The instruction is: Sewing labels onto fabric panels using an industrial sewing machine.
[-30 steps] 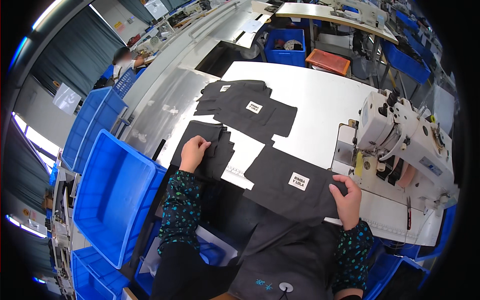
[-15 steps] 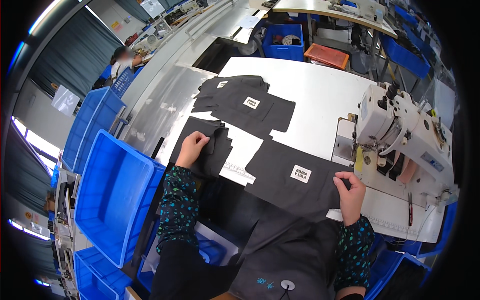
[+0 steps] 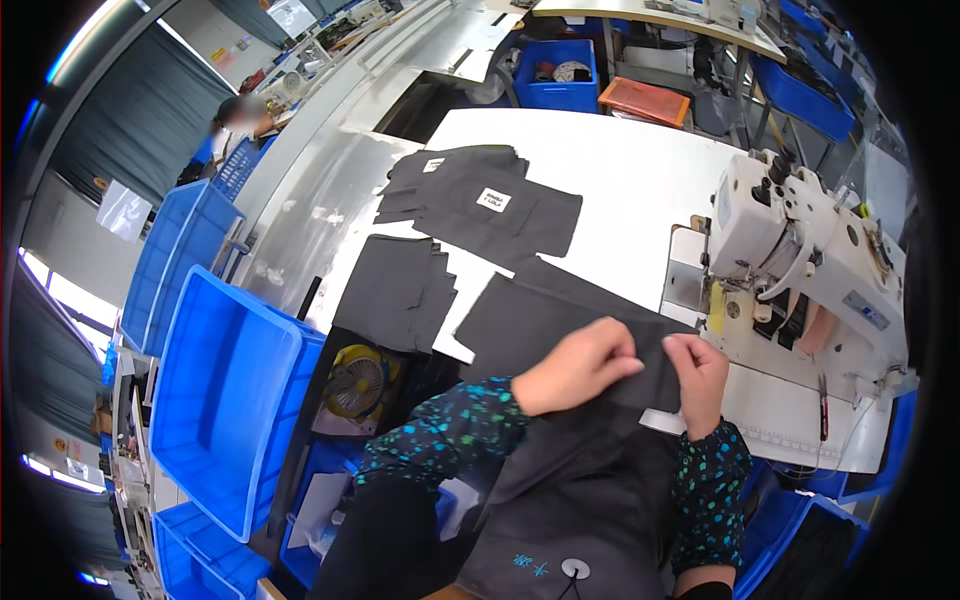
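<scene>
Dark grey fabric panels (image 3: 510,318) lie partly overlapped at the table's near edge; a plain piece appears to cover the lower panel's white label. My left hand (image 3: 580,368) is over their right part, thumb and fingers closed at the cloth, slightly blurred. Just to its right, my right hand (image 3: 698,372) pinches the right edge of the fabric. A stack of plain dark pieces (image 3: 390,290) rests to the left. Farther back is a pile of dark panels (image 3: 545,215), with a white label (image 3: 493,200) on the top one.
A white sewing machine (image 3: 800,245) stands at the right, with small red-and-black snips (image 3: 823,410) near it. Blue bins (image 3: 215,400) line the left side. Under the table edge is a yellow fan (image 3: 355,382). Another person (image 3: 238,120) sits at the far left.
My left hand has moved right from the plain stack to beside my right hand, bringing a plain dark piece over the labelled panel. My right hand has stayed at the panel's right edge.
</scene>
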Demonstrator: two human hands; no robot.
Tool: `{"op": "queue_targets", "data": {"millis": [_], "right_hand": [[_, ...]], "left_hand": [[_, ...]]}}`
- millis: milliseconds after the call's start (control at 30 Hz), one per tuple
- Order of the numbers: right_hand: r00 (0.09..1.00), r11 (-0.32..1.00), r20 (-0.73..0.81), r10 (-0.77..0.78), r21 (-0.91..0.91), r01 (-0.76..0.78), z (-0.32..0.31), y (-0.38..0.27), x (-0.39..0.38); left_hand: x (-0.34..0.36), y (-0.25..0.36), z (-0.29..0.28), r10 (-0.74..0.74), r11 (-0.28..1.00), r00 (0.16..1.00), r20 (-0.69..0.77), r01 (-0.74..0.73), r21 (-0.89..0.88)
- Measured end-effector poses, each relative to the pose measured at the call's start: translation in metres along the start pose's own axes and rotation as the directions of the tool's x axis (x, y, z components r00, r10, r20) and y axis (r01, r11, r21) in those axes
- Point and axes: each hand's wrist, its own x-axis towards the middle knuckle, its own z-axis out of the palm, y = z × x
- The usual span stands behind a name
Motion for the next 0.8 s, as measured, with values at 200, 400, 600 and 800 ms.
{"op": "queue_targets", "data": {"millis": [200, 400, 600, 800], "right_hand": [[0.999, 0.999, 0.011, -0.043, -0.017, 0.043, -0.002, 0.003, -0.005], [0.995, 0.991, 0.089, -0.048, 0.127, 0.036, -0.009, 0.003, -0.01], [0.99, 0.93, -0.133, 0.055, 0.369, -0.002, -0.007, -0.004, -0.014], [0.989, 0.924, 0.037, 0.143, 0.354, -0.147, -0.009, 0.0, -0.006]], "left_hand": [[0.043, -0.002, -0.003, 0.182, 0.937, 0.983, 0.015, -0.178, 0.299], [0.088, -0.012, -0.017, 0.074, 0.995, 0.921, 0.383, -0.092, 0.03], [0.09, 0.0, -0.013, -0.006, 0.995, 0.923, 0.385, -0.033, 0.094], [0.086, 0.002, -0.014, 0.005, 0.986, 0.939, 0.344, -0.062, 0.153]]}}
